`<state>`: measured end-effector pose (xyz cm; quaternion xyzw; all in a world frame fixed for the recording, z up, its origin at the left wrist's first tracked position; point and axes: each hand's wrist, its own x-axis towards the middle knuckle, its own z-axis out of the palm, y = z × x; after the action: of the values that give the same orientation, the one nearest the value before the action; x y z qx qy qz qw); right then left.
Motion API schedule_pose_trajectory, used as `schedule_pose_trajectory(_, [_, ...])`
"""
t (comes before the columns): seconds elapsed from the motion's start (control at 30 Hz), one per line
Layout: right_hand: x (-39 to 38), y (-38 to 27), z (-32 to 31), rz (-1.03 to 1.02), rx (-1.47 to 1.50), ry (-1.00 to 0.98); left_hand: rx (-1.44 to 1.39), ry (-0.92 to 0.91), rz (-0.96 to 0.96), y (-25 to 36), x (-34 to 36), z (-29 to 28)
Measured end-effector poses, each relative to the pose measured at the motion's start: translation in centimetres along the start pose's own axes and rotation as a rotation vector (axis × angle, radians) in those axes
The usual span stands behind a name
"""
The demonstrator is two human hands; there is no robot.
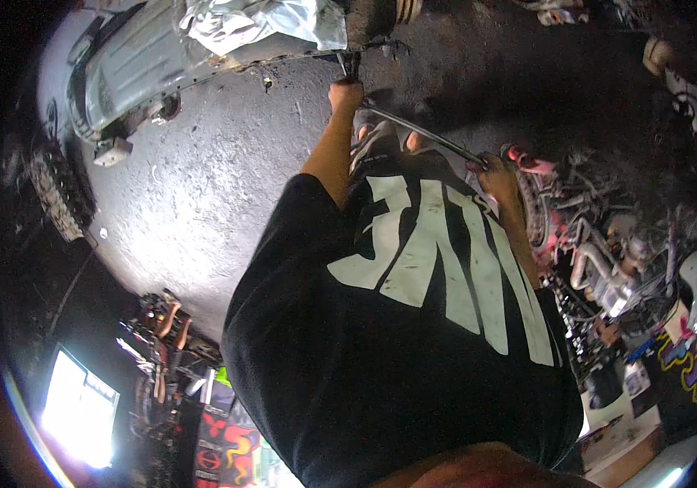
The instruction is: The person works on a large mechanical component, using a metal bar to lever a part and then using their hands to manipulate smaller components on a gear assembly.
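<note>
My left hand [345, 94] is closed on a dark metal tool [349, 67] at the lower edge of a grey vehicle body [133, 81], by a crumpled pale sheet [255, 23]. My right hand [491, 175] is closed on a long metal bar [421, 130], which slants up to the left toward my left hand. Whether the bar joins the dark tool is hard to tell. My feet [412, 140] show beyond my black shirt.
A tangle of metal parts [600, 260] and red pieces [527, 159] lies at the right. A dark engine part [59, 195] is at the far left. Other machinery [165, 342] stands lower left, near a bright window [80, 407]. The dark floor [194, 163] is rough.
</note>
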<state>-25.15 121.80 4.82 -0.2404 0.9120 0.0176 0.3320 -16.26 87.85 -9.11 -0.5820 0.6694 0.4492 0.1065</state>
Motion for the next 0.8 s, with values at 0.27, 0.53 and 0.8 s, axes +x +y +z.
schedule_pose_trajectory(0.27, [-1.8,-6.7,9.1,-0.022,0.15,-0.108,0.248,0.166,0.0,2.0,0.7,-2.7])
schedule_pose_trajectory(0.53, [-2.5,-11.2,13.9,0.081,0.445,-0.138,0.517,0.234,0.326,1.3,1.9,-4.0])
schedule_pose_trajectory(0.8, [-2.2,-12.7,13.1,-0.015,0.369,-0.209,0.523,0.3,0.249,5.6,-0.3,-3.0])
